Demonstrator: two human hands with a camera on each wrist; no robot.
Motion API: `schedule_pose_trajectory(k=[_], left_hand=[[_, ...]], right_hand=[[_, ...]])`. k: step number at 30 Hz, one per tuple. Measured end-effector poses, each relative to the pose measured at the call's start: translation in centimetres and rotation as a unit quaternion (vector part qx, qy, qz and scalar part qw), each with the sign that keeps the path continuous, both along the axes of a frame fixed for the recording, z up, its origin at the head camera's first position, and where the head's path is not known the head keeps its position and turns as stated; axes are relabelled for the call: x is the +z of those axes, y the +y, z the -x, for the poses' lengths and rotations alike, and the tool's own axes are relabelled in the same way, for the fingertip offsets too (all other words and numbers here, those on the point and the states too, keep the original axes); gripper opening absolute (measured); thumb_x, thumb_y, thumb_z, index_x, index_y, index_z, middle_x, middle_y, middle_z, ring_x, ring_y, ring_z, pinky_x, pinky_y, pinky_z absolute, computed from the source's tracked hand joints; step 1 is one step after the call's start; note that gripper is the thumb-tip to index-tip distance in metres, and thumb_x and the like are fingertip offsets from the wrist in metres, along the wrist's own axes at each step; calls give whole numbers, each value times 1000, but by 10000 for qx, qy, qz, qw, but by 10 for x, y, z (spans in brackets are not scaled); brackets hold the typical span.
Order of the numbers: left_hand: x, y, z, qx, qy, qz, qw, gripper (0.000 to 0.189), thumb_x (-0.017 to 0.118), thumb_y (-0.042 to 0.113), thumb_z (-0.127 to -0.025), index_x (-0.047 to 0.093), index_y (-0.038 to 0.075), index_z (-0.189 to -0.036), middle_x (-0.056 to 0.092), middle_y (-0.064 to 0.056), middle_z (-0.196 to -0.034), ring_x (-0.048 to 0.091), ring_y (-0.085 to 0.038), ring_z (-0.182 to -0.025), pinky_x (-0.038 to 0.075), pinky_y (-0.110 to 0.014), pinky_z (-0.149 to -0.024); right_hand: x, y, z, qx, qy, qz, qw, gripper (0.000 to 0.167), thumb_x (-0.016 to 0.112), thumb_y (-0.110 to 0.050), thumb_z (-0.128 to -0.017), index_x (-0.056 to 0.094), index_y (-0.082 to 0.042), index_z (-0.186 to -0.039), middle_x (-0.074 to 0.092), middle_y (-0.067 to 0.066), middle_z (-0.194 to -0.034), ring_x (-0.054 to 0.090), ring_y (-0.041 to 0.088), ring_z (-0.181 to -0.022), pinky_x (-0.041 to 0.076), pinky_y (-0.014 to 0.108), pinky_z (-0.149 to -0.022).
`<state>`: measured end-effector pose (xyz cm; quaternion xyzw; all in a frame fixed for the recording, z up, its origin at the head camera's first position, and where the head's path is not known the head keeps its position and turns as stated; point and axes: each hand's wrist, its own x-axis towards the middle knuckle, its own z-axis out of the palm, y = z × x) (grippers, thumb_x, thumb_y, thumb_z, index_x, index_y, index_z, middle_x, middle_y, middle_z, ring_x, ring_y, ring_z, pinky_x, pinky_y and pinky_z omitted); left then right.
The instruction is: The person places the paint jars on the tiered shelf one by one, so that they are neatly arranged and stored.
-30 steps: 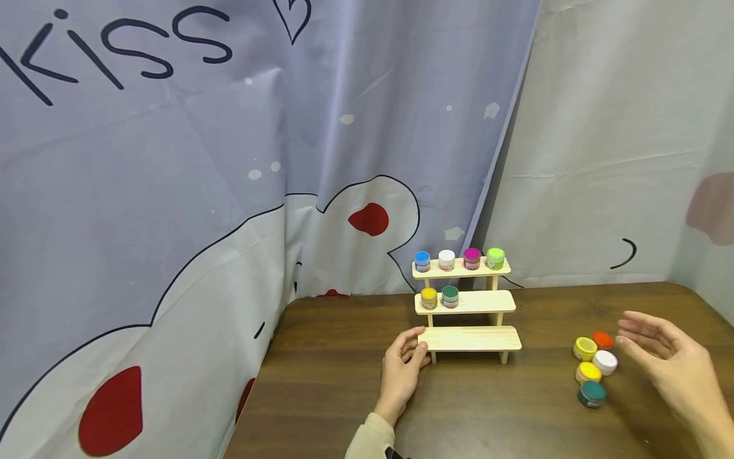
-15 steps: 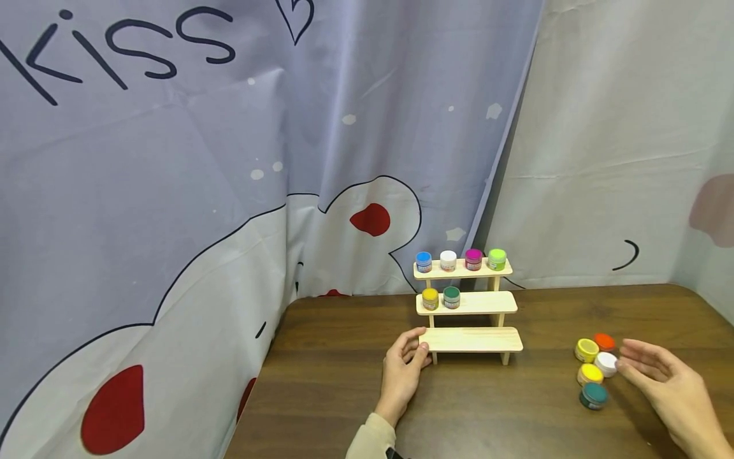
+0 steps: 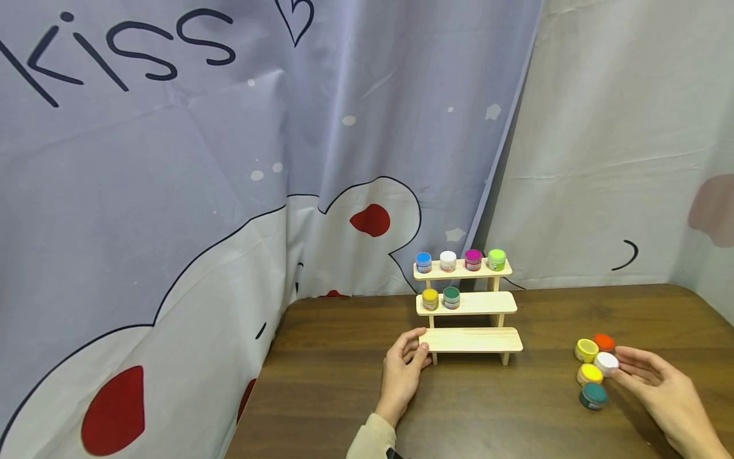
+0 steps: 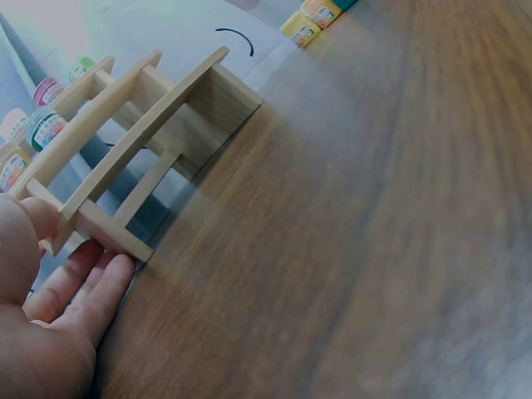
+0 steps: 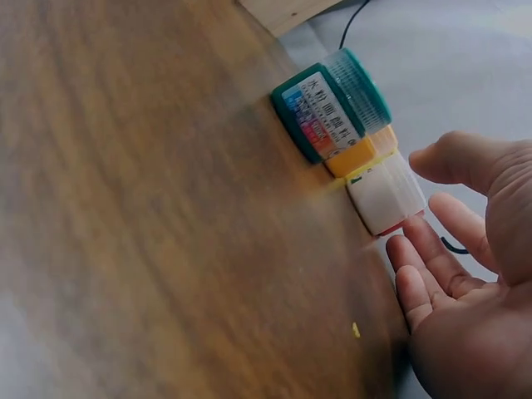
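A: How much is already up on the three-tier wooden rack (image 3: 469, 340)?

B: Six jars, right of centre in the lower half of the head view; the top tier carries, left to right, a blue jar (image 3: 424, 262), a shelved white jar (image 3: 448, 261), a magenta jar (image 3: 473, 259) and a light green jar (image 3: 496, 259); the middle tier has an ochre-yellow jar (image 3: 430, 299) and a dark green jar (image 3: 451, 298) at its left end.

A: And what is left?

B: Five jars bunched on the brown table (image 3: 487, 414), lower right of the frame; an orange-red jar (image 3: 604, 342), a lemon-yellow jar (image 3: 586, 350), a loose white jar (image 3: 606, 364), a golden-yellow jar (image 3: 590, 374) and, lowest, a teal jar (image 3: 594, 396), its gouache label facing the right wrist camera; the bottom tier bears none; by count, I'd judge the work slightly past halfway.

A: The hands?

B: The left hand (image 3: 400, 376) grips the bottom tier's left end, thumb and fingers closed about it; the right hand (image 3: 659, 386) is loosely curved beside the loose white jar, thumb and fingers well parted, with nothing in its hold; whether its fingertips touch that jar, I cannot tell.
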<state>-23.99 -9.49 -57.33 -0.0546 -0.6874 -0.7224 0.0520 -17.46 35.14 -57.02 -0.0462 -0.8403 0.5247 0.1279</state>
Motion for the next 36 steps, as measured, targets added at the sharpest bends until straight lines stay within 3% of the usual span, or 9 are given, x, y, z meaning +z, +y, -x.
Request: schedule_pose_trajectory(k=[12,16,20,23,24,33,36], left_hand=[[-2,1,0,2,30,16,10000,31,72,8,-110,74,13,-140,78,-11,-119,75,-19,-107,70,-34,-91],[-2,1,0,-12,62,16,10000,31,71,8,-110,74,12,-140,78,-12,-119,75,-19,-107,70,-34,-91],[-1,1,-1,-25,46,-10,10000,31,72,9,-110,74,13,-140,78,-12,-120,75,-21,-109,69,-34,-92],[-1,1,0,-20,12,2,10000,31,72,9,-110,75,14,-140,77,-12,-120,75,-22,-110,69,-34,-93],[-1,1,-1,-21,14,13,10000,31,72,9,-110,74,14,-140,77,-12,-120,75,-22,-110,69,-34,-93],[-2,-1,1,1,116,81,9999,31,71,10,-110,74,13,-141,79,-11,-119,76,-17,-106,69,-34,-91],[-2,-1,1,-5,124,93,9999,31,71,10,-110,74,13,-141,79,-11,-119,76,-17,-106,70,-35,-91]], right_hand=[[-1,2,2,37,-358,-619,9974,67,83,-40,-104,61,5,-148,52,-44,-112,52,-26,-96,50,4,-72],[0,1,2,-28,-384,-827,9958,67,83,-42,-103,62,4,-147,55,-38,-112,49,-27,-94,47,3,-70],[1,0,4,-106,-369,-973,9945,67,83,-41,-103,62,5,-147,72,-10,-119,47,-27,-92,47,4,-68],[1,-1,5,-122,-308,-993,9945,65,84,-38,-103,62,7,-146,74,18,-129,48,-26,-92,48,4,-68],[1,-1,5,-129,-296,-999,9945,65,84,-37,-103,62,7,-146,73,21,-129,48,-26,-92,48,4,-68],[2,-2,5,-209,-295,-1090,9934,66,84,-42,-102,64,5,-144,74,11,-125,45,-27,-91,47,3,-67],[1,-3,6,-230,-289,-1095,9933,64,84,-40,-102,65,5,-143,75,14,-125,45,-27,-91,46,2,-67]])
